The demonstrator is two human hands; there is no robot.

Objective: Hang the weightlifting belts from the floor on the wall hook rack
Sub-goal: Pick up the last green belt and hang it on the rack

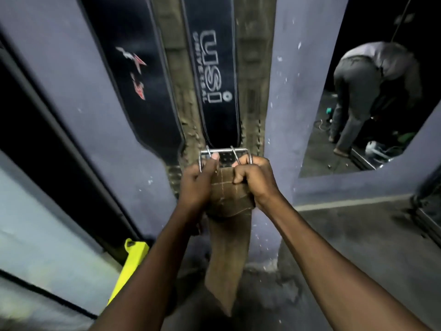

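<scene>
view: head
left hand (198, 185): centre frame, fingers curled round left side of the buckle (224, 154), thumb pressed up on it
right hand (253, 180): fingers curled tight, gripping the brown belt (229, 197) just under the buckle
brown belt: centre, held up against the wall (286, 91), tail hanging to lower centre
USI belt (212, 75): black, hanging upper centre
red-logo belt (138, 75): black, hanging left of it
yellow object (130, 266): lower left
person (367, 91): bent over, upper right

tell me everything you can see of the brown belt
The brown belt looks like worn leather with pale grid stitching. Its silver two-prong buckle is at the top, before the purple wall, just below hanging black belts. The left hand and right hand grip the buckle end, one each side. The tail hangs down, tapering to a point.
</scene>
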